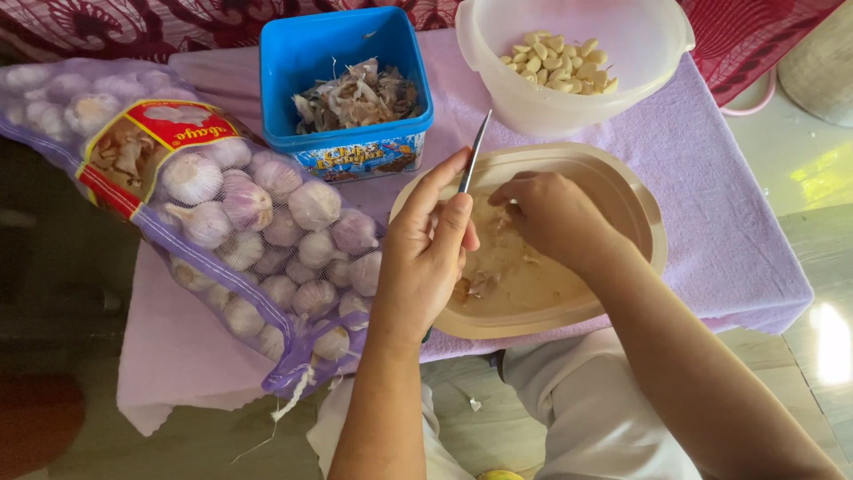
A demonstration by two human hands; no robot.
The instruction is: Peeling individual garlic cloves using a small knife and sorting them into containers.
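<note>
One bench (pixel 729 240) under a lilac cloth carries everything. Left of my grip lies one big mesh sack of garlic bulbs (pixel 240 222) (too many to count, some hidden in the folds). Directly under both hands sits one beige lid (pixel 622 191), turned up like a tray, with scraps of skin on it. Beyond my right grip stands one translucent bowl (pixel 657 53) of peeled cloves, a heap I can't count exactly. Beyond my left grip is one blue tub (pixel 293 62) full of papery peelings.

My left hand (pixel 422 262) is closed around one knife (pixel 475 151), blade pointing away from me toward the bowl. My right hand (pixel 555 218) is pinched shut on one garlic clove (pixel 504 216), mostly hidden by my fingers, just right of the blade and above the lid.
</note>
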